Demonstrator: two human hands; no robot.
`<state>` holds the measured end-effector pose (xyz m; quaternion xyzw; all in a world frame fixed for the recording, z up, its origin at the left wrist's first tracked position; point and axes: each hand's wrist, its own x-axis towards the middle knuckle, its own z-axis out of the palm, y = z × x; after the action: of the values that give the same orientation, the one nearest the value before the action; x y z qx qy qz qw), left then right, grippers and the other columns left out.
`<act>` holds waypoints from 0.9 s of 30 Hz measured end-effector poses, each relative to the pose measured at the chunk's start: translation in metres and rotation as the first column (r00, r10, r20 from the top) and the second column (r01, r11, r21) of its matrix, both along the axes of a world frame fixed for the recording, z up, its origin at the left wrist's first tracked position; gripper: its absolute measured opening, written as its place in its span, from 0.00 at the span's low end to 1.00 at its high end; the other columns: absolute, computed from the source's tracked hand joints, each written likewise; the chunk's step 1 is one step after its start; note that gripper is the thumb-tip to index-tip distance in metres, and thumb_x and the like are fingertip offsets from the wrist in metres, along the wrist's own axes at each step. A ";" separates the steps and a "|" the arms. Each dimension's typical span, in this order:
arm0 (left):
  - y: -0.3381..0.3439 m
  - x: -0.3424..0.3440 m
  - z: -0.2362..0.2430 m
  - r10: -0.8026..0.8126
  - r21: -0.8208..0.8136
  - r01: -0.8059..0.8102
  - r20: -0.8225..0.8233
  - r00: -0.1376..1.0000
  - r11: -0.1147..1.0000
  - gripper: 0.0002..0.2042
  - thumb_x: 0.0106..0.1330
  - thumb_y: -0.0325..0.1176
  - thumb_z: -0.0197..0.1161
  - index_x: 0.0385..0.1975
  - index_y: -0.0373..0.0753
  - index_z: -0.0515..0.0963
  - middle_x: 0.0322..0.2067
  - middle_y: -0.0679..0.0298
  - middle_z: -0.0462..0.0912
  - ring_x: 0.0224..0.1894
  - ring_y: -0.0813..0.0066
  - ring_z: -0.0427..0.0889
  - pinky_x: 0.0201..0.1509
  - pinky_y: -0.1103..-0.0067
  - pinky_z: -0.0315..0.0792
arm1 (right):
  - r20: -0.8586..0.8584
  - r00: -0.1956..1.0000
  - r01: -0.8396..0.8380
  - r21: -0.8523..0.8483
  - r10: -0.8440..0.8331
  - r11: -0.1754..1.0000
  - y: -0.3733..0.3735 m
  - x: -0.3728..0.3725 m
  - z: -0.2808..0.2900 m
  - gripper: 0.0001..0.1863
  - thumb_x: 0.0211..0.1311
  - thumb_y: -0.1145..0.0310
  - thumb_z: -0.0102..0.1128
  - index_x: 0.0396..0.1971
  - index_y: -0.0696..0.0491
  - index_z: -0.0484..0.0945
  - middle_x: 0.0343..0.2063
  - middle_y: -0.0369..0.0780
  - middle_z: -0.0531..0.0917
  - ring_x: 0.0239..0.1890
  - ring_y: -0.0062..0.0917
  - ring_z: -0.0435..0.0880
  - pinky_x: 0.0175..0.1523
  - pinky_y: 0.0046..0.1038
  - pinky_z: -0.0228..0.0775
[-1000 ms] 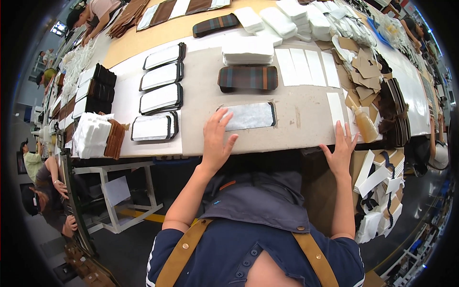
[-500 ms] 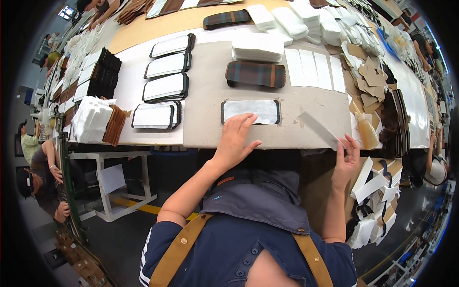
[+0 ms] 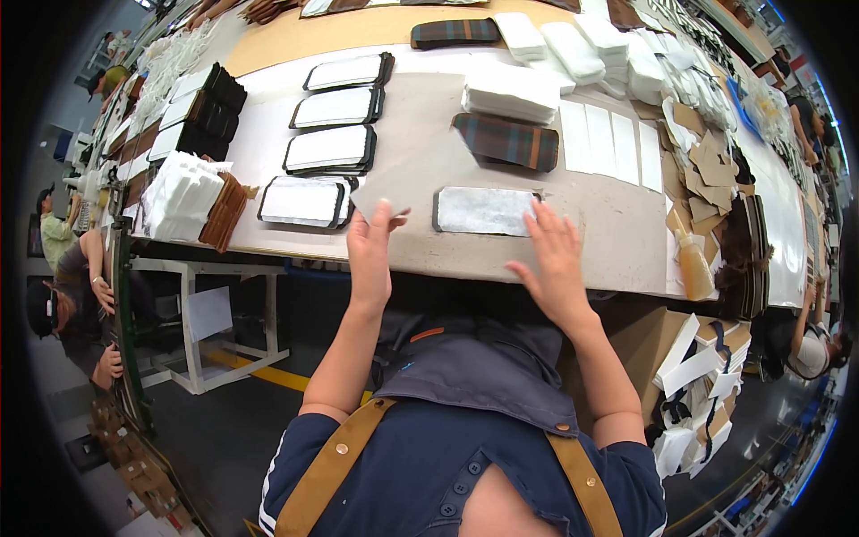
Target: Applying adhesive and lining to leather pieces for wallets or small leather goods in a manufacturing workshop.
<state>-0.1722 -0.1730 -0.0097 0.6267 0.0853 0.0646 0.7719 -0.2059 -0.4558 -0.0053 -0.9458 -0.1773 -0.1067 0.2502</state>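
Observation:
My left hand [image 3: 370, 240] pinches a thin pale grey strip of card [image 3: 365, 199], which slants up and away over the table and partly blends with its surface. A black-edged rectangular panel [image 3: 483, 211] with a whitish, streaky top lies flat in front of me. My right hand [image 3: 555, 246] has its fingers spread, with the fingertips at the panel's right end and nothing gripped. Just beyond lies a plaid fabric piece [image 3: 514, 143], its left corner partly covered by the strip's far end.
Several piles of black-edged white panels [image 3: 329, 150] line the left side. Behind the plaid piece is a stack of white pads [image 3: 508, 97]. White strips [image 3: 601, 143] lie to its right. Further right are brown card scraps [image 3: 709, 179] and an amber-filled bottle [image 3: 693, 261].
The strip has passed from my right hand to my left. My left hand has moved left off the panel, and my right hand has come in to the panel's right end.

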 end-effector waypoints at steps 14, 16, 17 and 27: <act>0.008 0.006 -0.004 0.024 -0.189 -0.019 0.026 0.999 0.982 0.17 0.80 0.41 0.60 0.58 0.35 0.76 0.50 0.62 0.85 0.49 0.75 0.84 0.58 0.75 0.75 | -0.078 0.981 -0.192 -0.211 0.180 0.958 0.043 0.011 -0.012 0.62 0.60 0.32 0.63 0.81 0.58 0.46 0.80 0.49 0.52 0.84 0.40 0.44 0.84 0.51 0.30; 0.009 0.007 -0.004 0.020 -0.195 -0.014 0.032 0.999 0.981 0.17 0.80 0.41 0.60 0.58 0.36 0.76 0.50 0.62 0.85 0.49 0.75 0.84 0.58 0.75 0.75 | -0.060 0.976 -0.215 -0.176 0.207 0.961 0.059 0.020 -0.011 0.62 0.59 0.31 0.63 0.80 0.60 0.47 0.81 0.49 0.52 0.84 0.39 0.45 0.84 0.50 0.31; 0.010 0.007 -0.003 0.035 -0.214 -0.028 0.029 0.999 0.977 0.17 0.80 0.41 0.60 0.58 0.36 0.77 0.50 0.62 0.85 0.49 0.76 0.84 0.58 0.75 0.75 | -0.042 0.972 -0.234 -0.143 0.230 0.962 0.068 0.025 -0.010 0.62 0.59 0.31 0.63 0.79 0.61 0.49 0.81 0.49 0.52 0.84 0.38 0.45 0.84 0.48 0.32; 0.016 0.001 -0.007 0.073 -0.202 -0.072 -0.006 0.997 0.977 0.16 0.80 0.40 0.59 0.58 0.36 0.76 0.48 0.63 0.85 0.49 0.75 0.83 0.57 0.75 0.75 | -0.126 0.942 -0.310 0.041 0.313 0.950 0.076 0.044 -0.017 0.56 0.63 0.36 0.64 0.78 0.61 0.55 0.79 0.50 0.56 0.83 0.39 0.49 0.84 0.47 0.38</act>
<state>-0.1709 -0.1568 -0.0162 0.5413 0.1137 0.0840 0.8289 -0.1614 -0.3797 -0.0228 -0.9082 -0.3065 -0.0055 0.2848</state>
